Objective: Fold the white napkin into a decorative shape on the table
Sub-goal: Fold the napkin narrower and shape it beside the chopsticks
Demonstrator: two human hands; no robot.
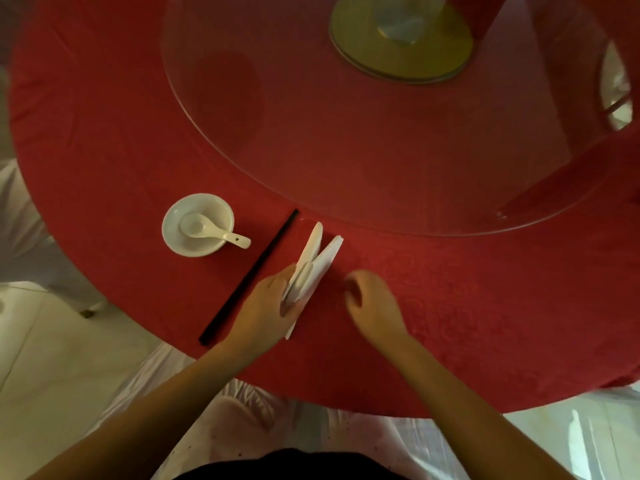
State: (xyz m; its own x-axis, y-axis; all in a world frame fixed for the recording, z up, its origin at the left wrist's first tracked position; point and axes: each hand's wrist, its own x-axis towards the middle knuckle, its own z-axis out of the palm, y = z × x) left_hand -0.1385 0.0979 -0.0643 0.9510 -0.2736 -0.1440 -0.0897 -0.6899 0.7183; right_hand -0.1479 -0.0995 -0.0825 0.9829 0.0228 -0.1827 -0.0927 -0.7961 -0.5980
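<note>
The white napkin (313, 263) is folded into a narrow bundle whose two long ends splay apart in a V pointing away from me. It rests on the red tablecloth (450, 289). My left hand (266, 306) grips the napkin's near end, fingers wrapped around the folds. My right hand (372, 303) hovers just to the right of the napkin, apart from it, fingers loosely curled with nothing in them.
A pair of black chopsticks (252, 275) lies diagonally left of the napkin. Further left stands a white bowl (197, 225) with a white spoon (214, 232) in it. A glass turntable (346, 168) with a gold base (401, 39) covers the table's middle.
</note>
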